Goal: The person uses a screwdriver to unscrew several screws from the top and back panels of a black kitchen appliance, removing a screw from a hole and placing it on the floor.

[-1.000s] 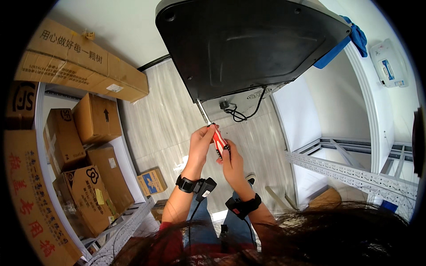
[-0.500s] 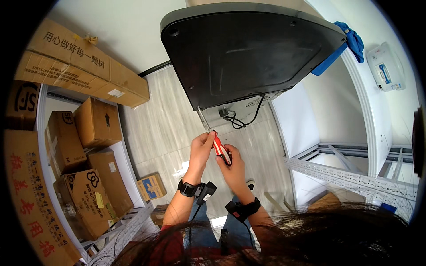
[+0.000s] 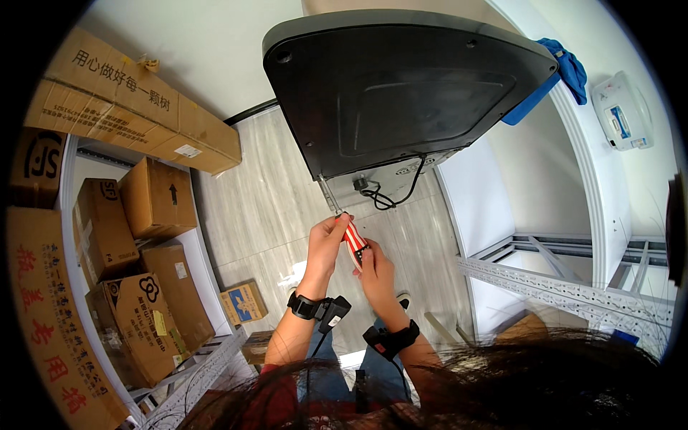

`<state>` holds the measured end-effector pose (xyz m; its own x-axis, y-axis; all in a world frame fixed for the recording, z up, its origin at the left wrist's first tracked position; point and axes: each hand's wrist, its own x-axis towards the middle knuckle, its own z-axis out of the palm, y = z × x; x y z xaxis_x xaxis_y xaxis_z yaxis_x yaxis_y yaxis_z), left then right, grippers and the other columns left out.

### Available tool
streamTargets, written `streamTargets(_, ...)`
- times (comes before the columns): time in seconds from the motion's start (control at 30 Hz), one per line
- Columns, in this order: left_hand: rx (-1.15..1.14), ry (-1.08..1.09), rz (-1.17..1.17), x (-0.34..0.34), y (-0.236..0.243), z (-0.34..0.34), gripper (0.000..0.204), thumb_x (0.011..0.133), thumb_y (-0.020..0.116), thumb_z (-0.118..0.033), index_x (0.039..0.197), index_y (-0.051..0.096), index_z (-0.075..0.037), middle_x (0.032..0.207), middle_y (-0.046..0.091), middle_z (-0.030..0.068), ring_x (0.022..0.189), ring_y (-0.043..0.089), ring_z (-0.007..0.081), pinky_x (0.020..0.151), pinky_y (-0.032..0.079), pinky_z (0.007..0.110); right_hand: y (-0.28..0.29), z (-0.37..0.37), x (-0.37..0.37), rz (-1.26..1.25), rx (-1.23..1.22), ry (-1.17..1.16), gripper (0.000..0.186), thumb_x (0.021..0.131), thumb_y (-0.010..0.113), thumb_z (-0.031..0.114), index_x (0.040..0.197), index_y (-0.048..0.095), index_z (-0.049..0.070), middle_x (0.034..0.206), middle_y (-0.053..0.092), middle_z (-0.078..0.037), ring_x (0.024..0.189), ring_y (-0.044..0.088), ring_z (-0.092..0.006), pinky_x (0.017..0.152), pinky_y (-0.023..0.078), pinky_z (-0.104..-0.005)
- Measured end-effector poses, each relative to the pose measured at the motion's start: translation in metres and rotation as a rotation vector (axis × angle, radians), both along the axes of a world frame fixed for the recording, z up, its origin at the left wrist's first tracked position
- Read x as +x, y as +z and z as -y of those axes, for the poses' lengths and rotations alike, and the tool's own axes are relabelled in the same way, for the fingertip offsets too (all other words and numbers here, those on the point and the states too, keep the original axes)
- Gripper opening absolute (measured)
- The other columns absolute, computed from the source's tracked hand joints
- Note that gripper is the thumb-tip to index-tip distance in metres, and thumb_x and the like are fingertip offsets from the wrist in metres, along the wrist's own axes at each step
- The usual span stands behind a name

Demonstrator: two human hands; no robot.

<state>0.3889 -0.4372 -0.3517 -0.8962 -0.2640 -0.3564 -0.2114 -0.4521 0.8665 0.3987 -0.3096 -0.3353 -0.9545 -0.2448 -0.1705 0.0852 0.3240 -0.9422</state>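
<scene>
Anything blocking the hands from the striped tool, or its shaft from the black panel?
Nothing visible: the left hand and right hand hold the striped tool; its shaft seems to reach the black panel.

Far: an appliance (image 3: pixel 408 93), power cord (image 3: pixel 388 206) at its near edge; nearer, a screwdriver (image 3: pixel 354 235) between left hand (image 3: pixel 324 247) and right hand (image 3: pixel 377 276). Left: cartons (image 3: pixel 158 197) on a shelf rack (image 3: pixel 195 375), small carton (image 3: pixel 244 303) beside it. Right: another rack (image 3: pixel 532 271).

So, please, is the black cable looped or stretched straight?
Looped: the black cable curls round on itself near its plug.
</scene>
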Motion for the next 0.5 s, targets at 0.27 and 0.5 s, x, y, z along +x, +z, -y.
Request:
streamTargets(0.27,0.006,0.002,0.002,0.003,0.003,-0.003,0.027,0.09,0.057,-0.023,0.092,0.062,0.003,0.078,0.061,0.0026,0.071,0.053,0.0073,0.066,0.044,0.023,-0.001,0.004,0.001,-0.476,0.137,-0.027,0.035,0.086,0.059,0.023,0.11,0.052,-0.001,0.087,0.06,-0.018,0.069,0.059,-0.0285,0.057,0.046,-0.0349)
streamTargets(0.5,0.045,0.052,-0.006,0.001,0.006,-0.006,0.025,0.089,0.059,-0.023,0.086,0.062,0.002,0.074,0.058,-0.0001,0.066,0.048,0.005,0.061,0.04,0.022,0.002,0.0,-0.002,-0.056,0.107,0.017,0.047,0.074,0.07,0.02,0.111,0.048,0.0,0.098,0.051,-0.019,0.082,0.055,-0.0345,0.066,0.045,-0.04)
